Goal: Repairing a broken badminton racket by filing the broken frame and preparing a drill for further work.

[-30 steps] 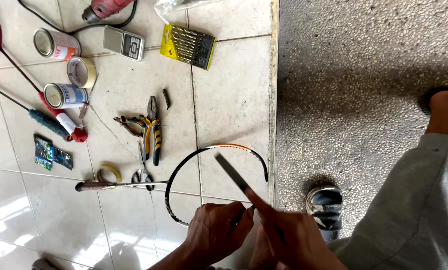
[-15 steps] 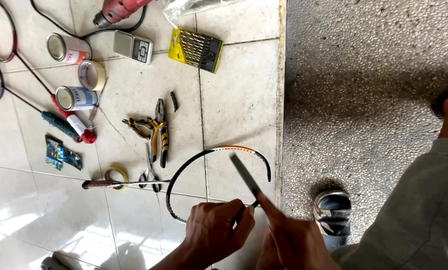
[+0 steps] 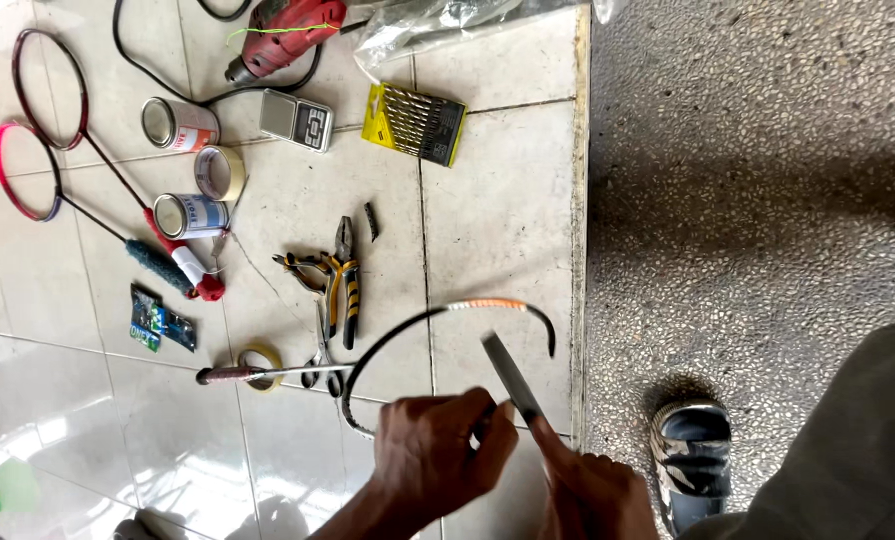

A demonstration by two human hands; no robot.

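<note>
- Two bare hands at the bottom of the view, roughly 6 o'clock.
- Left hand point(image 3: 433, 450): fingers curled tight around the broken racket frame point(image 3: 438, 318), a dark open hoop with an orange band at its top, arching from the hand toward 12 o'clock over the white tiled floor point(image 3: 488, 210).
- Right hand point(image 3: 593, 495): fingers closed on a flat grey file point(image 3: 511, 378), blade slanting up toward 11 o'clock, its lower part meeting the frame beside the left fingertips.
- Pliers point(image 3: 340, 270), yellow and black handles, at 11 o'clock of the left hand.
- Drill bit set point(image 3: 418, 122) in a yellow case, at 12 o'clock.
- Two tin cans point(image 3: 190, 215), tape roll point(image 3: 218, 172), small digital scale point(image 3: 296, 120), red power drill point(image 3: 283, 35): upper left.
- Two whole rackets point(image 3: 43, 130): far left, about 10 o'clock.
- Shoe point(image 3: 690, 460): at 3 o'clock of the right hand, on speckled ground.
</note>
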